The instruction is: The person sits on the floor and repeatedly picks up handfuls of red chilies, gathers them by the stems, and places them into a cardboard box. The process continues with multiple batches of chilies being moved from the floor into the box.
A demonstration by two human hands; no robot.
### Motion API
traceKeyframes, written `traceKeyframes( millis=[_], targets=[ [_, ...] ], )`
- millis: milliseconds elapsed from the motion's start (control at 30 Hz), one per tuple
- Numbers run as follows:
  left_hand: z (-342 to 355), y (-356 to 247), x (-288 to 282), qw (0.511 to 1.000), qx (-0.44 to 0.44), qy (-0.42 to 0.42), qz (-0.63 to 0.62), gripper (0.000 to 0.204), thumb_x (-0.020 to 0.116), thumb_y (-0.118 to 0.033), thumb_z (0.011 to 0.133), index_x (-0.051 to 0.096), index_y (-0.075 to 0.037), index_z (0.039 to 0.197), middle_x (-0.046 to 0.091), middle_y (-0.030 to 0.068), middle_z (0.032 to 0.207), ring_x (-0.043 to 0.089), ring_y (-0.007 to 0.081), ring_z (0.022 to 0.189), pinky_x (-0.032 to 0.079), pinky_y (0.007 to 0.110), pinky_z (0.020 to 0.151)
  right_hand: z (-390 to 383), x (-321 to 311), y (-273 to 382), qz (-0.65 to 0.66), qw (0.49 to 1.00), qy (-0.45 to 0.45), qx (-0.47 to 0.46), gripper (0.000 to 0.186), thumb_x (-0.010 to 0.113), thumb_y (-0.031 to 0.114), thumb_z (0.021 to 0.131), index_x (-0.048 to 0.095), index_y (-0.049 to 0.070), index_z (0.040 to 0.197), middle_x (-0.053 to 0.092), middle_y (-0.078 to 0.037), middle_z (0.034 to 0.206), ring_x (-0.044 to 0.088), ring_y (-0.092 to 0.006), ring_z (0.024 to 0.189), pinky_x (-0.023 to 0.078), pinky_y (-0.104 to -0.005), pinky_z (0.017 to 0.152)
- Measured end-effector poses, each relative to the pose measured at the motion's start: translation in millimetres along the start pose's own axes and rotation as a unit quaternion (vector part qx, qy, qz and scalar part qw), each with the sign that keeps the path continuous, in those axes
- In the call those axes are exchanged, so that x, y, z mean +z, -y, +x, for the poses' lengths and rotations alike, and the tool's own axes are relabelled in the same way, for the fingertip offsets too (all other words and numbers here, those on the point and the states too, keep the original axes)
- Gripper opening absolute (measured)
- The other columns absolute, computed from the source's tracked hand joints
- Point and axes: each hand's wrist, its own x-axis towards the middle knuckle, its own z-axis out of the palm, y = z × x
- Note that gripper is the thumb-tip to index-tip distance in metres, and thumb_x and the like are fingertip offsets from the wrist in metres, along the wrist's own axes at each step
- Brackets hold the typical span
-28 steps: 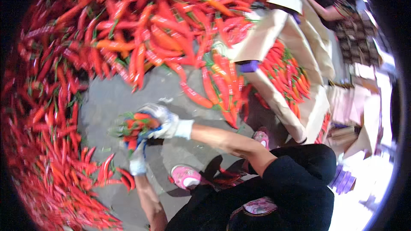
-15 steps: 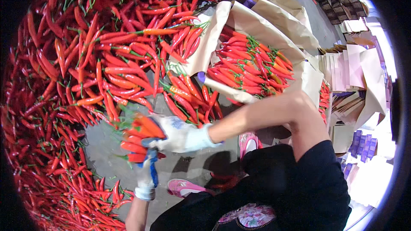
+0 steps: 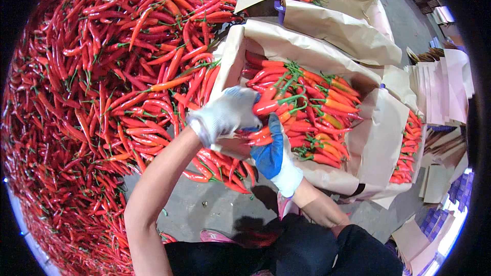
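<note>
My left hand (image 3: 225, 112), in a white knitted glove, grips a bunch of red chillies (image 3: 267, 106) with green stems from above and the left. My right hand (image 3: 273, 158), in a white glove with a blue palm, cups the bunch from below, fingers curled against it. The bunch is over a paper-lined crate (image 3: 378, 148) holding rows of red and orange chillies (image 3: 330, 102); whether it touches those underneath, I cannot tell.
A big pile of loose chillies (image 3: 92, 71) covers the left floor. A second lined crate (image 3: 340, 30) stands behind, another batch of chillies (image 3: 406, 145) to the right. Paper sheets (image 3: 445, 84) and purple crates (image 3: 458, 191) lie far right. Pink shoes (image 3: 212, 236) show on grey concrete (image 3: 179, 204).
Both hands have carried the bunch from low over the bare floor up and rightward to the lined crate. The view has shifted, and the co-worker seen earlier is mostly out of frame.
</note>
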Motion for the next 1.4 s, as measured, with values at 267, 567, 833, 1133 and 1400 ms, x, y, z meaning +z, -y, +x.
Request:
traceKeyframes(
  millis=[267,567,833,1133,1400],
  targets=[
    [123.8,-19.3,-35.2,0.960,0.009,-0.094,0.263,0.065,0.077,-0.018,0.063,0.053,-0.014,0.123,0.061,0.0151,0.114,0.061,0.0320,0.104,0.051,0.040,0.088,120.4,-25.6,38.6,0.193,0.981,-0.002,0.012,0.036,0.061,0.037,0.088,0.060,0.010,0.111,0.066,-0.010,0.103,0.063,-0.0256,0.095,0.052,-0.0389,0.087],
    [21.6,16.1,-23.8,0.953,0.085,-0.283,-0.060,0.037,0.071,-0.015,0.075,0.064,-0.005,0.109,0.066,0.0131,0.102,0.064,0.0285,0.090,0.049,0.034,0.085,132.3,-39.6,44.5,0.090,0.976,0.034,0.195,0.034,0.060,0.041,0.089,0.059,0.009,0.099,0.066,-0.013,0.096,0.064,-0.0275,0.086,0.054,-0.0395,0.080],
    [-122.2,18.3,40.4,0.957,-0.030,-0.255,-0.132,0.029,0.071,-0.010,0.077,0.066,-0.003,0.105,0.066,0.0120,0.097,0.066,0.0226,0.088,0.052,0.033,0.078,93.6,-30.9,54.2,-0.245,0.941,0.112,0.203,0.031,0.054,0.031,0.094,0.061,0.004,0.106,0.067,-0.012,0.095,0.066,-0.0206,0.079,0.054,-0.0303,0.068],
    [-237.4,60.6,182.5,0.938,-0.195,-0.116,-0.263,0.034,0.067,-0.023,0.079,0.062,-0.004,0.107,0.065,0.0172,0.098,0.064,0.0317,0.088,0.050,0.040,0.077,57.5,-4.7,54.3,-0.507,0.850,0.073,-0.120,0.017,0.054,0.010,0.090,0.062,0.003,0.104,0.065,-0.004,0.083,0.060,-0.0101,0.069,0.050,-0.0247,0.063],
    [-287.2,109.7,250.0,0.848,-0.220,-0.351,-0.329,0.034,0.066,-0.016,0.079,0.063,-0.002,0.109,0.067,0.0170,0.098,0.066,0.0236,0.088,0.050,0.035,0.079,-13.3,47.1,-64.3,-0.691,0.609,0.348,0.177,0.029,0.061,0.005,0.081,0.059,0.001,0.110,0.061,-0.004,0.092,0.058,-0.0095,0.082,0.049,-0.0258,0.075]
  ],
)
